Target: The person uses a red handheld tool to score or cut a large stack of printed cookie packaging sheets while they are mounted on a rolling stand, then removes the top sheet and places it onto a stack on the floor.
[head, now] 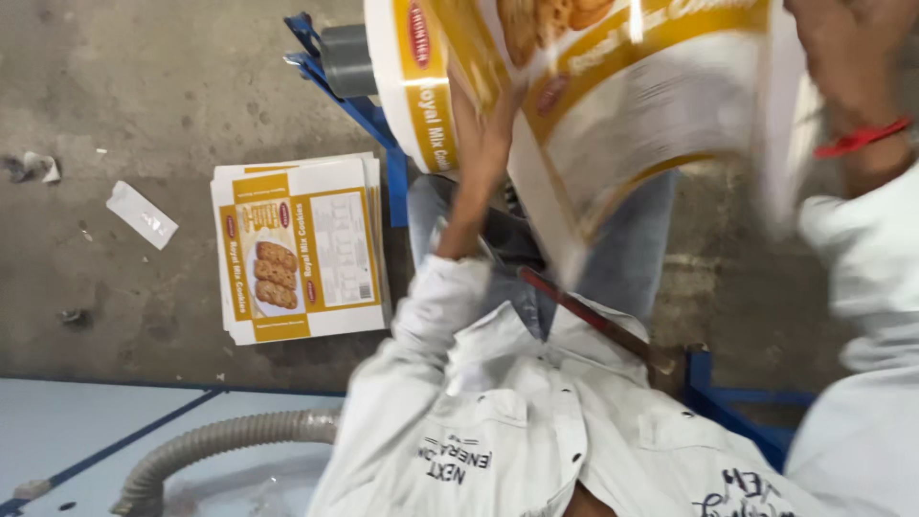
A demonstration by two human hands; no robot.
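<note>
Fingers first: on the left hand (483, 120), mostly tucked behind the panel and smeared by blur, so can't tell how far curled or spread. On the right hand (838, 48), the one with the red wristband (862, 139), looks closed over the far edge, though blurry too.

Between both hands, up over the lap: a big flat carton (651, 105), white and yellow with a biscuit picture, tilted and mid-swing, off the floor completely.

My guess for doing this bit well: grip by the edges, not the printed face. Keep thumbs near the creases so the panels bend where meant to. Slow down a touch, since thin card like that probably kinks if yanked. Support the bottom with the left palm rather than pinching.

Close by, worth watching:
- dark red stick (593, 321) lying slantwise across the lap, right under the carton. Easy to snag a flap on, probably.
- grey ribbed hose (220, 445) curving over a pale blue surface (77, 421) by the left elbow.

Further out on the concrete floor (144, 105):
- stack of flat cartons (297, 249), same print, just beside the left knee and within reach of that arm.
- crumpled white scrap (141, 214) past the stack, well apart.
- blue metal frame (354, 96) with a grey roll (347, 59) on it, just behind the carton's left edge. Tight spot there, so could clip it on a wide swing.
</note>
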